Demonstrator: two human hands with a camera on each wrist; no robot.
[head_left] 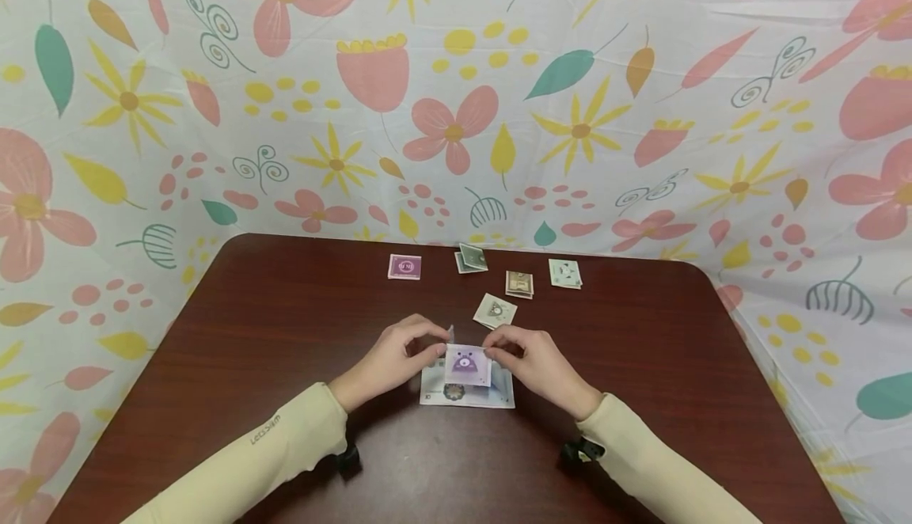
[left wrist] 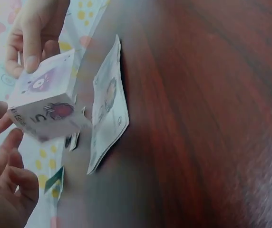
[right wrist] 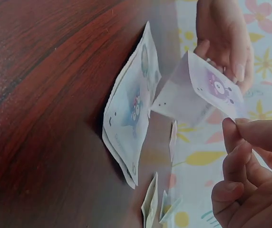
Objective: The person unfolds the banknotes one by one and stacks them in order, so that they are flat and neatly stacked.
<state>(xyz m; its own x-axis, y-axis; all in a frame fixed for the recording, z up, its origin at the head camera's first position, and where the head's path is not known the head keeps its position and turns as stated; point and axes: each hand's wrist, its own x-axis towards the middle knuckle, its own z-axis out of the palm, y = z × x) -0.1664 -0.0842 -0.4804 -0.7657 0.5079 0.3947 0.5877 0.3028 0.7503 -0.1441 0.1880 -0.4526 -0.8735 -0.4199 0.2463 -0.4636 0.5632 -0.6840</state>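
Observation:
A folded purple play banknote (head_left: 468, 366) with a cartoon creature on it is held up between both hands. Its two halves stand apart at a crease, and a 5 shows on the lower half in the left wrist view. At its left edge, my left hand (head_left: 399, 356) pinches it between thumb and fingers. The right hand (head_left: 536, 362) pinches the upper right corner; in the right wrist view thumb and forefinger (right wrist: 233, 130) meet on it. Just below lies a pale blue banknote (head_left: 466, 396) marked 10, flat on the table and partly covered by the purple one.
Several small folded banknotes lie farther back: a purple one (head_left: 404, 267), a dark green one (head_left: 472, 259), a brown one (head_left: 519, 284), a pale green one (head_left: 566, 273) and a grey one (head_left: 495, 311). A flowered cloth (head_left: 456, 112) hangs behind the dark red table (head_left: 285, 318).

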